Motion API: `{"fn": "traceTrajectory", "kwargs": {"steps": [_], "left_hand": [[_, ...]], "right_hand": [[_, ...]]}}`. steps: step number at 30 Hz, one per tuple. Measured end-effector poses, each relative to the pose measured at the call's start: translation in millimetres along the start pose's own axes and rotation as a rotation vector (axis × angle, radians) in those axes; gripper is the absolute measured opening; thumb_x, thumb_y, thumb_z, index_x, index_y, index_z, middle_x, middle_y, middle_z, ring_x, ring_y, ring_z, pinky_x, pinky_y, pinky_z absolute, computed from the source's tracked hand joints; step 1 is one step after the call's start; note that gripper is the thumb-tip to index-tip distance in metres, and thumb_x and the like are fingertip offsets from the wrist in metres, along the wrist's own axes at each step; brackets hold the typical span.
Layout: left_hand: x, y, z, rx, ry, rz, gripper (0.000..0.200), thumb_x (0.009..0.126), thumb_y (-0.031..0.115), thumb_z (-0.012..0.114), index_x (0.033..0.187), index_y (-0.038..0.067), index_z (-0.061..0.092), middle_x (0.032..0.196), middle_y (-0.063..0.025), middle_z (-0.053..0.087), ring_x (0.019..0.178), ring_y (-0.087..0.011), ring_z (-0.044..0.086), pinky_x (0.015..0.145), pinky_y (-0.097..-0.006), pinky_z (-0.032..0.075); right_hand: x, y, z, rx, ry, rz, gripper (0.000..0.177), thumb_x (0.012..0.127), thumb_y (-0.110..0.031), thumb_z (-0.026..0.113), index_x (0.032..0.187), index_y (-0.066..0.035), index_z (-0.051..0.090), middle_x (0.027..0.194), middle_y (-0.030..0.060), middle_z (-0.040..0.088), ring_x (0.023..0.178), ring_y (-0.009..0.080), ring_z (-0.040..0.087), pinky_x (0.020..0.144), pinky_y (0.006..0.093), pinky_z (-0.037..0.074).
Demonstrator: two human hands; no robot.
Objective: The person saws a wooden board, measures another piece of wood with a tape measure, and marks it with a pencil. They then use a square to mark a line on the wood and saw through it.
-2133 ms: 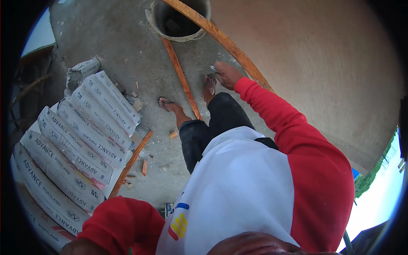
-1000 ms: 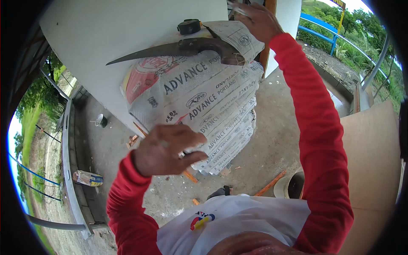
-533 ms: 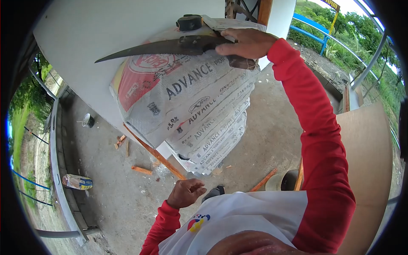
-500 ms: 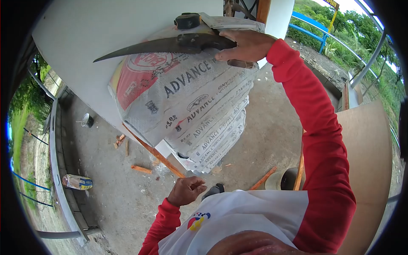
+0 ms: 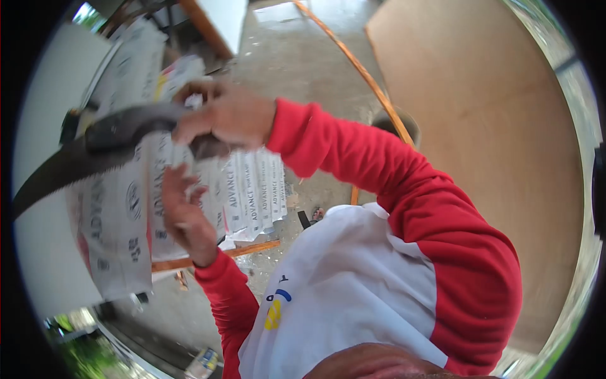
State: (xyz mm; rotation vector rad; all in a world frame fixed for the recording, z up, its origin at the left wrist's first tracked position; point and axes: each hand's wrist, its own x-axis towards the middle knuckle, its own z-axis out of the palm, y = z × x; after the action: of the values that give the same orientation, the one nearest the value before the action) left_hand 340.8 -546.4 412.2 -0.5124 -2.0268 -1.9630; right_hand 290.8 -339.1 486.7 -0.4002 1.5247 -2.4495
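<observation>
A curved saw with a dark handle hangs over a stack of cement bags, its blade pointing to the lower left. My right hand, blurred by motion, is closed around the rear end of the handle. Just below the handle is my left hand, raised with its fingers apart and nothing visible in it. A small dark object shows behind the blade on top of the bags, partly hidden.
A long wooden strip crosses in front of a bucket. A large plywood sheet stands on the right. Another wooden strip lies by the base of the bags. A white wall is on the left.
The view has turned to the right, and the bags now appear farther left. My right hand has lifted the saw off the bags. My left hand has risen towards it, and its fingers have spread.
</observation>
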Motion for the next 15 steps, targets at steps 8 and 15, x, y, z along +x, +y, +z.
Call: {"fn": "traceTrajectory", "kwargs": {"steps": [8, 15], "left_hand": [[40, -56, 124, -0.856, -0.799, -0.226, 0.064, 0.086, 0.057, 0.063, 0.115, 0.002, 0.049, 0.089, -0.0126, 0.058, 0.084, -0.0229, 0.058, 0.096, -0.0534, 0.038], [-55, -75, 220, -0.298, -0.914, -0.483, 0.038, 0.09, 0.026, 0.065, 0.111, -0.003, 0.052, 0.083, -0.0099, 0.058, 0.071, -0.0175, 0.058, 0.073, -0.0399, 0.052]], "right_hand": [[-130, 117, -66, 0.798, -0.217, 0.002, 0.034, 0.091, -0.027, 0.057, 0.101, 0.006, 0.062, 0.089, 0.0166, 0.067, 0.065, 0.0235, 0.066, 0.052, 0.0309, 0.054], [-419, 279, -304, -1.05, 0.769, 0.774, 0.069, 0.065, -0.05, 0.076, 0.112, -0.002, 0.065, 0.111, 0.0224, 0.065, 0.104, 0.0382, 0.062, 0.089, 0.0455, 0.05]]}}
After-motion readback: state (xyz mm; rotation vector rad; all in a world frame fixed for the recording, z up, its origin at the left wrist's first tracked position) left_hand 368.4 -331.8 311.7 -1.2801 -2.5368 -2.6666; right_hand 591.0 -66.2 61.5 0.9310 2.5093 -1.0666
